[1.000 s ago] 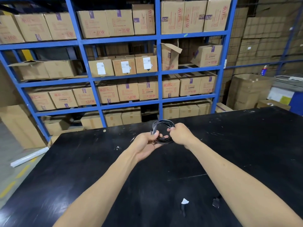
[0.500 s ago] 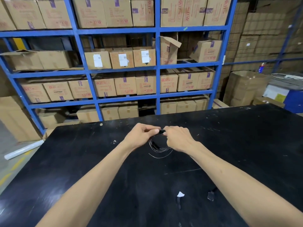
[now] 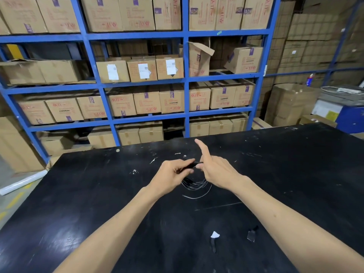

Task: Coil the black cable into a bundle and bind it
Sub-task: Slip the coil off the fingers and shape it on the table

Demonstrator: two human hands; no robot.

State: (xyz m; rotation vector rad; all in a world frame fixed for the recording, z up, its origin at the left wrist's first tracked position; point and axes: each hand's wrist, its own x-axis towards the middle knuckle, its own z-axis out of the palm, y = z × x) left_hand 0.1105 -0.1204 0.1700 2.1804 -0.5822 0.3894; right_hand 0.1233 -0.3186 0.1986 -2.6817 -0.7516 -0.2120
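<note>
The black cable hangs as a small coil of several loops between my two hands, over the black table. My left hand pinches the top of the coil, where a short black band or cable end sticks out to the right. My right hand touches that same spot with its lower fingers curled, while its index finger points up and away. One loose loop sags lower than the others, close to the tabletop.
Two small black pieces, one with a white tag and one to its right, lie on the table near me. Blue shelving full of cardboard boxes stands beyond the table's far edge. More boxes are stacked at the right.
The coil has come down from upright in the air to hanging low over the table. My right index finger has lifted away from the bundle.
</note>
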